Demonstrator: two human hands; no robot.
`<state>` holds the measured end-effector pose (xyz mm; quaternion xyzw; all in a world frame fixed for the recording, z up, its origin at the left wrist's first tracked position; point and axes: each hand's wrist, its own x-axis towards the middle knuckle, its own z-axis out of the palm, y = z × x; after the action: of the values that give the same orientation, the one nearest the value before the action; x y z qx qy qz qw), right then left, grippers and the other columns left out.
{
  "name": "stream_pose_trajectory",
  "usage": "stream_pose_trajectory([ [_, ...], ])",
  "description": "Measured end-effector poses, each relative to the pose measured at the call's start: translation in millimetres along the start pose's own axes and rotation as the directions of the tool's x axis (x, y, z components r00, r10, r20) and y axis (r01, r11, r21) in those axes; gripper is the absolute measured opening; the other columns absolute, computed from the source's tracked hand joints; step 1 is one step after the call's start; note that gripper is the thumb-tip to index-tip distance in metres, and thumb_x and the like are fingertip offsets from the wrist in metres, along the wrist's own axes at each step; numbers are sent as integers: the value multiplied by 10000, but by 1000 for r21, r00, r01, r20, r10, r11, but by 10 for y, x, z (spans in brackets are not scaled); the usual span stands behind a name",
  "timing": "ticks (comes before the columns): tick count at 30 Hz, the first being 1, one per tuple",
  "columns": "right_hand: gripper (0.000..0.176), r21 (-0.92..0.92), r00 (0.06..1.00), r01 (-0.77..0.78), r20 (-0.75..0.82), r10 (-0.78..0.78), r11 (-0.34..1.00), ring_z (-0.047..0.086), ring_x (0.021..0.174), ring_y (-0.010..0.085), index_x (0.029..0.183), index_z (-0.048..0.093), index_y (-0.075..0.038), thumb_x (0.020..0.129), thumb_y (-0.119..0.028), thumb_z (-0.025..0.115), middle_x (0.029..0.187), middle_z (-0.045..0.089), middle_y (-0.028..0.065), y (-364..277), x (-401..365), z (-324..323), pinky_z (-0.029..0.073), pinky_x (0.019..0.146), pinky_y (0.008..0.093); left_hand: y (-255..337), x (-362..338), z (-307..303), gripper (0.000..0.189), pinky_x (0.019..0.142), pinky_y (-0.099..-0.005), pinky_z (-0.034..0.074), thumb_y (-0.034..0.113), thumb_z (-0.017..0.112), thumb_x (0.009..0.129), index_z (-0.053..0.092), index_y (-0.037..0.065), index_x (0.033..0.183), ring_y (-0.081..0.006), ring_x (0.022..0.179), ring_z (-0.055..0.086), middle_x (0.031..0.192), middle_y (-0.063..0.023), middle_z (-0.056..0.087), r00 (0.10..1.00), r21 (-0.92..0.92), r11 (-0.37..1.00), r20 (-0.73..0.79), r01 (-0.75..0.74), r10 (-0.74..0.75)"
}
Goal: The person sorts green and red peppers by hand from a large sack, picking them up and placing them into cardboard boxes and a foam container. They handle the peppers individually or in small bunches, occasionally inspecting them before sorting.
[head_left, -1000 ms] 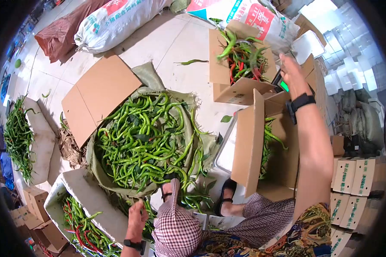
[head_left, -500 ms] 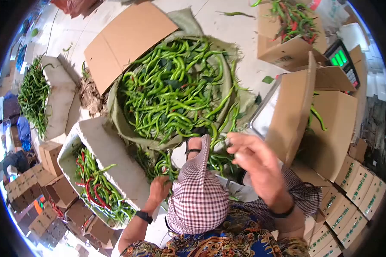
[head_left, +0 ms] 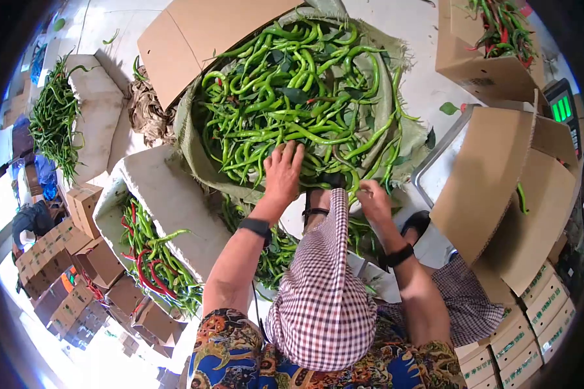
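- Closest in, below the sack [head_left: 187, 146], there's the patterned shirt [head_left: 224, 353], with the checked cloth [head_left: 324, 311] bulging up between the two forearms.
- Here's the right hand [head_left: 373, 200], just outside the sack's lower right edge, fingers bent inward; whether they're clamped on a pepper, I cannot tell. Green peppers lie right beside its fingertips, and the main heap is up and to its left.
- And the left hand [head_left: 282, 174], reaching over the sack's lower rim, back of the hand up, fingers slightly apart! Its fingertips touch the green peppers [head_left: 272, 107], which spread ahead of it and to both sides within the sack.
- Down and left of the sack, a white foam box [head_left: 188, 227] sits tilted, green and red peppers [head_left: 150, 259] filling its open side.
- Right of the sack, a metal-edged platform [head_left: 442, 155] peeks out beside a tall open carton [head_left: 483, 175], one green pepper [head_left: 522, 198] showing against the carton's inner flap.
- At the sack's upper left, a flat cardboard sheet [head_left: 201, 39] overlaps its edge, crumpled brown cloth [head_left: 150, 113] just below that sheet.
- Well left of the sack, more green peppers [head_left: 55, 123] pile against another white foam box [head_left: 98, 107].
- Out to the upper right of the sack, another open carton [head_left: 493, 74] carries mixed red and green peppers [head_left: 503, 29], and near it a display [head_left: 562, 109] glows green.
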<state>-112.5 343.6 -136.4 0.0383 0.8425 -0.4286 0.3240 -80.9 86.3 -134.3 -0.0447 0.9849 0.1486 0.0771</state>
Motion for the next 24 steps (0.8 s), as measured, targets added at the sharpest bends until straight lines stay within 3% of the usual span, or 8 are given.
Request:
stream_pose_trajectory([
  [4, 440, -61, 989, 13, -146, -22, 998, 627, 953, 351, 1161, 580, -23, 753, -130, 705, 1098, 620, 203, 159, 208, 348, 500, 821, 433, -98, 70, -7, 524, 858, -455, 381, -12, 622, 642, 569, 139, 1142, -331, 1046, 467, 1104, -120, 501, 985, 32, 997, 154, 77, -81],
  [6, 497, -421, 959, 138, -170, -228, 897, 559, 1045, 422, 1176, 558, -13, 717, -84, 735, 1164, 562, 233, 196, 266, 458, 465, 889, 485, -274, 4, -82, 378, 800, -426, 384, 33, 645, 600, 616, 128, 965, -318, 959, 479, 968, -117, 492, 999, -6, 999, 22, -45, 45],
  [8, 526, -417, 986, 65, -111, -122, 906, 515, 1081, 452, 1176, 546, 8, 701, -91, 750, 1136, 553, 245, 225, 341, 472, 429, 933, 500, -417, -34, -330, 390, 780, -416, 434, -13, 658, 588, 619, 83, 964, -336, 909, 539, 926, -131, 548, 995, -278, 961, -100, 0, -28],
  [10, 543, -351, 981, 124, -98, -168, 928, 527, 1065, 440, 1182, 516, 25, 708, -105, 746, 1064, 567, 253, 550, 430, 549, 424, 925, 513, -581, -98, -570, 382, 757, -380, 479, -57, 661, 600, 611, 34, 967, -340, 838, 593, 872, -146, 589, 968, -643, 744, -19, 181, -252],
  [12, 500, -361, 986, 149, -18, -167, 921, 592, 978, 386, 1164, 517, 15, 744, -151, 730, 1030, 592, 239, 453, 435, 469, 472, 834, 489, -576, -36, -936, 311, 771, -357, 493, -71, 638, 658, 617, 21, 954, -329, 825, 618, 880, -139, 610, 986, -604, 779, 90, 168, -143],
  [15, 194, 546, 968, -252, 138, 211, 799, 450, 613, 50, 957, 510, -36, 863, -155, 631, 742, 475, -39, 451, 434, 408, 375, 500, 208, -499, 22, -954, 336, 787, -376, 499, -90, 634, 657, 630, 25, 973, -341, 873, 621, 922, -128, 622, 975, -589, 801, 221, 108, 31],
  [18, 91, 394, 985, -170, 42, 167, 903, 381, 558, 5, 927, 515, -85, 904, -157, 566, 692, 417, -70, 175, 216, -18, 300, 462, 184, -260, 143, -896, 426, 838, -401, 501, -111, 650, 621, 632, 26, 1024, -356, 1034, 608, 1121, -128, 634, 999, -520, 854, 42, 15, 9],
  [24, 150, 329, 969, -228, -10, 245, 916, 432, 642, 95, 918, 600, -16, 887, -162, 590, 683, 476, -8, -358, 29, -463, 379, 565, 280, -56, 441, -674, 435, 834, -400, 502, -84, 656, 618, 628, 31, 1037, -371, 1029, 595, 1051, -168, 636, 975, -705, 693, 220, 150, 13],
])
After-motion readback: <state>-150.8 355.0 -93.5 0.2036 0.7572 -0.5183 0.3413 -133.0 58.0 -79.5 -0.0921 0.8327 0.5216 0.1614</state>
